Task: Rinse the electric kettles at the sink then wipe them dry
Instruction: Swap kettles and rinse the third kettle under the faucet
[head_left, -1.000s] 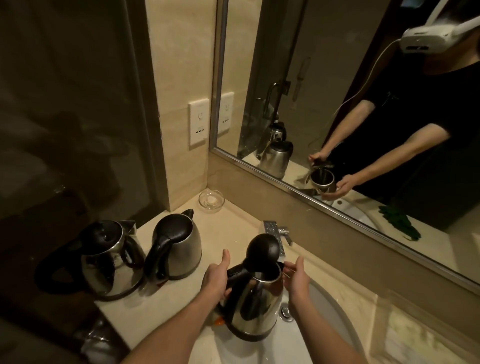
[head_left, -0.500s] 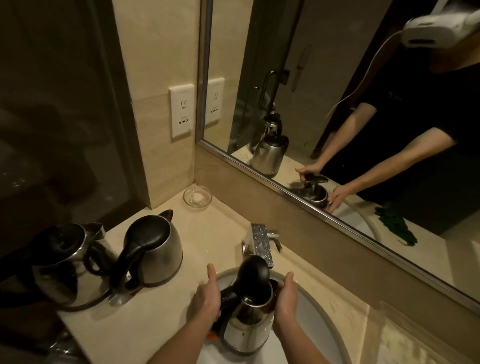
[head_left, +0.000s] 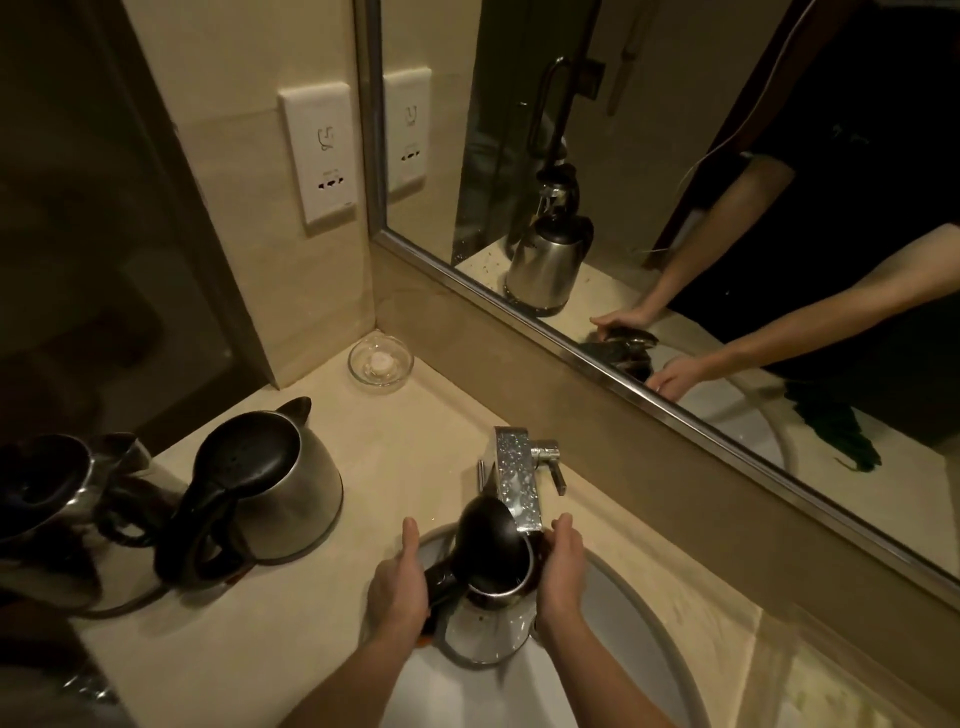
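I hold a steel electric kettle (head_left: 488, 631) with its black lid (head_left: 485, 538) flipped up, upright over the white sink basin (head_left: 641, 629). Its open mouth sits just under the spout of the chrome faucet (head_left: 514, 475). My left hand (head_left: 397, 587) grips the black handle on the kettle's left side. My right hand (head_left: 558, 571) presses against the kettle's right side near the rim. A second steel kettle (head_left: 275, 486) with a shut black lid stands on the beige countertop (head_left: 415, 431) to the left. A third kettle (head_left: 49, 512) stands at the far left edge.
A small glass dish (head_left: 380, 362) sits in the back corner of the counter. A white wall socket (head_left: 318, 153) is above it. The wall mirror (head_left: 675, 182) reflects the kettles, my arms and a dark green cloth (head_left: 836, 431). A dark glass panel (head_left: 88, 218) bounds the left.
Both hands have lowered the kettle and carried it toward the faucet, so its open mouth now sits under the spout. My view has moved closer and tilted down.
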